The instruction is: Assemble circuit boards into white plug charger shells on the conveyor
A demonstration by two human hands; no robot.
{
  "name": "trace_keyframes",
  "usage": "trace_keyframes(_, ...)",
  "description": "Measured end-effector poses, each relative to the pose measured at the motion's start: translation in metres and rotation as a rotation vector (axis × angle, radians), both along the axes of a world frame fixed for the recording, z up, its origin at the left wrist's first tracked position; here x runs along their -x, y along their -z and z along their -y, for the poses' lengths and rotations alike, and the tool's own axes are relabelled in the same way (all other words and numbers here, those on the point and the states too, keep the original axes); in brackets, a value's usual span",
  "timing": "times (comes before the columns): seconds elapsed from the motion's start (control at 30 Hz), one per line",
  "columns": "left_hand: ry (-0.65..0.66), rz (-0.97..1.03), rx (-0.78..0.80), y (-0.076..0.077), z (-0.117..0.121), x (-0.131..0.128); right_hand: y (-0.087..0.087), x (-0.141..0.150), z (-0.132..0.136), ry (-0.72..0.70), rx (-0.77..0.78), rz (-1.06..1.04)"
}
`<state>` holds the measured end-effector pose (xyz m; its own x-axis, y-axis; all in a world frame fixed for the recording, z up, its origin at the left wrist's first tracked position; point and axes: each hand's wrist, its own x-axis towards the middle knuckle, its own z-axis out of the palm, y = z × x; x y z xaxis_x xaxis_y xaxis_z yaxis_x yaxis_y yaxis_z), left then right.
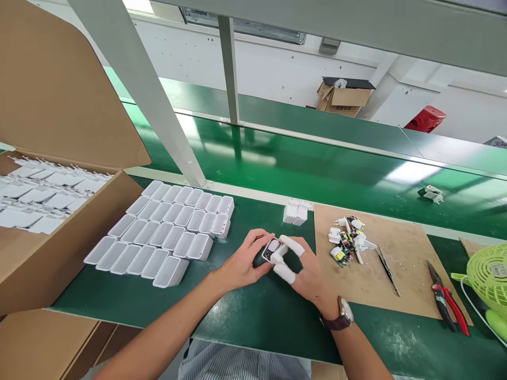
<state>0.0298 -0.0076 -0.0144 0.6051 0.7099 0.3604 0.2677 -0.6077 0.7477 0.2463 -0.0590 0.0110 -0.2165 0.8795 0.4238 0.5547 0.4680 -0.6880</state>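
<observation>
My left hand (pixel 242 261) and my right hand (pixel 303 266) meet over the green mat and both close on a small white charger casing (pixel 272 248) with its open end up. My right thumb and fingers wear white finger cots. A watch sits on my right wrist. Left of my hands, several empty white casings (pixel 166 232) lie in neat rows. Two more casings (pixel 295 212) stand just beyond my hands.
An open cardboard box (pixel 59 221) of white parts stands at left. On a brown board (pixel 380 264) at right lie a pile of small circuit boards (pixel 348 240), tweezers (pixel 387 269) and red-handled cutters (pixel 447 301). A green fan (pixel 489 279) sits at far right. A green conveyor belt (pixel 317 163) runs behind.
</observation>
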Motion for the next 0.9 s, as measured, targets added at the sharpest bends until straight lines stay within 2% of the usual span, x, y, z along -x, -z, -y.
trace_keyframes(0.1, -0.014, 0.043, 0.085, -0.006, 0.0, 0.002, 0.0, -0.006, -0.001, 0.01, 0.114, -0.083)
trace_keyframes(0.17, -0.041, 0.099, 0.161, -0.007, -0.001, 0.004, 0.002, -0.007, -0.002, -0.033, 0.122, -0.076)
trace_keyframes(0.27, -0.099, 0.203, 0.322, -0.004, -0.002, 0.004, 0.011, -0.002, -0.005, -0.093, 0.066, 0.002)
trace_keyframes(0.43, -0.125, 0.245, 0.476, 0.002, 0.0, 0.001, 0.026, 0.005, -0.009, -0.061, -0.07, 0.223)
trace_keyframes(0.53, -0.113, 0.21, 0.469, 0.0, 0.004, 0.001, 0.029, 0.006, -0.009, -0.072, -0.074, 0.248)
trace_keyframes(0.77, -0.066, 0.143, 0.258, -0.004, 0.007, 0.001, 0.028, 0.011, -0.007, 0.033, -0.08, 0.205)
trace_keyframes(0.9, -0.059, 0.113, 0.265, -0.002, 0.007, -0.002, 0.032, 0.013, -0.01, 0.008, -0.083, 0.218)
